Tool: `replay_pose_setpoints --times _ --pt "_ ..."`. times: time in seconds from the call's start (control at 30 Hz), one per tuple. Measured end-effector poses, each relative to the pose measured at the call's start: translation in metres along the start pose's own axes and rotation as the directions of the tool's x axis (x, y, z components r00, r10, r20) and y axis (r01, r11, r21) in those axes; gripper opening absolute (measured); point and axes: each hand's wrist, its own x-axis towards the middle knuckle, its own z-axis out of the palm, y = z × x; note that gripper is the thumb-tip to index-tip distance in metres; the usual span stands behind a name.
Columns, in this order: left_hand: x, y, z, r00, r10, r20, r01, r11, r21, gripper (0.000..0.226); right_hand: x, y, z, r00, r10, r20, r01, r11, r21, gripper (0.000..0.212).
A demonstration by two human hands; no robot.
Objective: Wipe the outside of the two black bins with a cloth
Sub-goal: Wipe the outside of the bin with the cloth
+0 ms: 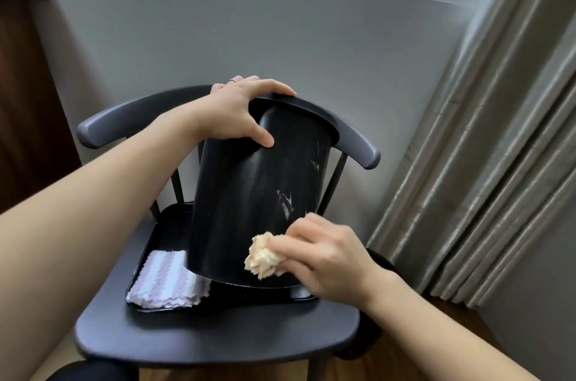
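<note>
- The black bin [258,193] stands in a black tray [149,243] on the seat of a dark chair [218,330]; its long axis runs roughly upright but tilted, the rim end up and leaning away toward the chair back, the base end down and nearer the camera; the near edge of the base looks lifted off the tray, though the contact is hard to read
- White smears show on its right-hand wall
- The left hand [237,112] is closed over the bin's rim; the thumb lies on the outer wall, the fingers curl over the top edge and are mostly hidden behind it; a ring shows on one finger
- The right hand [324,253] is clenched round a crumpled beige cloth [263,256], pressing it to the lower wall near the base
- A folded pink-and-white striped cloth [168,281] lies in the tray, just left of the bin; its right part is hidden under the base
- A dark rounded shape [378,262] behind the right wrist is mostly hidden; I cannot tell whether it is a second bin
- Grey curtains [486,144] hang at right; both forearms are cut off by the frame
</note>
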Motion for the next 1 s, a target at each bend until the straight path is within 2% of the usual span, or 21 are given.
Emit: replay_pose_setpoints --times 0.07,0.13,0.2,0.27,0.37,0.47,0.57,0.67,0.73,0.87,1.0 --pt "0.0 0.001 0.0 1.0 0.0 0.001 0.0 1.0 0.004 0.079 0.012 0.008 -0.003 0.993 0.083 -0.089 -0.086 0.996 -0.027 0.015" --pt "-0.001 0.002 0.0 1.0 -0.014 0.002 0.014 1.0 0.003 0.079 0.023 0.016 -0.005 0.951 0.235 -0.203 -0.234 0.972 0.027 0.02" --pt "-0.001 0.002 0.0 1.0 -0.019 -0.002 0.019 1.0 0.011 0.079 0.025 0.019 -0.004 0.913 0.322 -0.249 -0.309 0.947 0.091 0.023" --pt "-0.002 0.002 0.0 1.0 -0.022 -0.004 0.022 1.0 0.011 0.079 0.014 0.013 0.002 0.93 0.286 -0.229 -0.263 0.956 0.127 0.024" --pt "-0.001 0.001 0.0 1.0 -0.024 0.0 0.024 1.0 0.002 0.079 -0.017 -0.005 0.014 0.984 0.143 -0.108 -0.124 0.978 0.166 0.025" --pt "-0.001 -0.001 -0.001 1.0 -0.027 0.0 0.027 1.0 -0.003 0.079 -0.032 -0.011 0.016 0.997 0.067 -0.023 -0.063 0.987 0.146 0.019" --pt "0.0 -0.001 0.0 1.0 -0.014 -0.001 0.014 1.0 0.012 0.079 -0.021 -0.002 0.011 0.993 0.085 -0.078 -0.079 0.994 0.08 0.015" --pt "0.0 0.0 0.001 1.0 -0.006 -0.003 0.006 1.0 0.017 0.079 -0.004 0.009 0.007 0.947 0.242 -0.21 -0.234 0.97 0.063 0.018" --pt "0.0 0.0 0.001 1.0 -0.004 -0.007 0.004 1.0 0.016 0.079 -0.002 0.01 0.009 0.931 0.279 -0.236 -0.264 0.96 0.092 0.021" --pt "-0.001 -0.002 0.0 1.0 -0.019 0.003 0.019 1.0 0.002 0.079 -0.028 -0.007 0.021 0.983 0.138 -0.124 -0.119 0.981 0.15 0.02" --pt "0.0 -0.003 -0.001 1.0 -0.023 0.013 0.023 1.0 0.0 0.079 -0.034 -0.009 0.021 0.997 0.046 -0.058 -0.04 0.995 0.095 0.015"
